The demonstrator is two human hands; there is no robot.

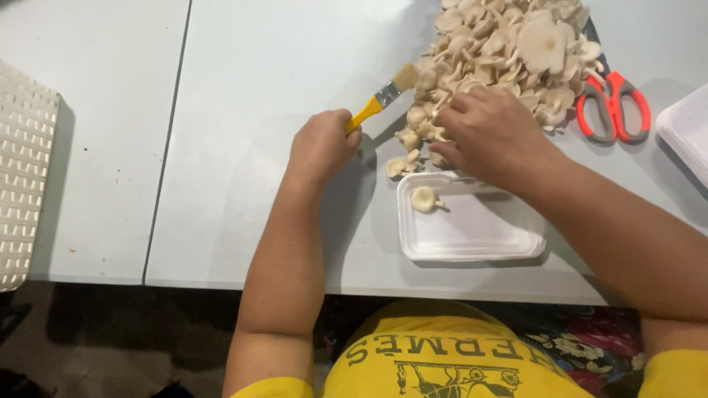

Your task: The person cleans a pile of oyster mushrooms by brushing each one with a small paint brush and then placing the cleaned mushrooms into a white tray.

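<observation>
My left hand (322, 145) is closed around the yellow handle of a small paint brush (385, 94), whose bristles point up and right toward a pile of pale oyster mushrooms (509, 51). My right hand (490, 133) rests on the near edge of that pile, fingers curled over a few mushrooms; what it grips is hidden. Just below it lies a white foam tray (479, 232) with one single mushroom (423, 198) in its left corner. A few loose mushrooms (404, 163) lie between the tray and the brush.
Orange-handled scissors (613, 107) lie to the right of the pile. Another white foam tray (689, 129) shows at the right edge. A perforated white crate (22, 177) stands at the left. The grey table (243, 147) has a seam down its left part and its front edge is near me.
</observation>
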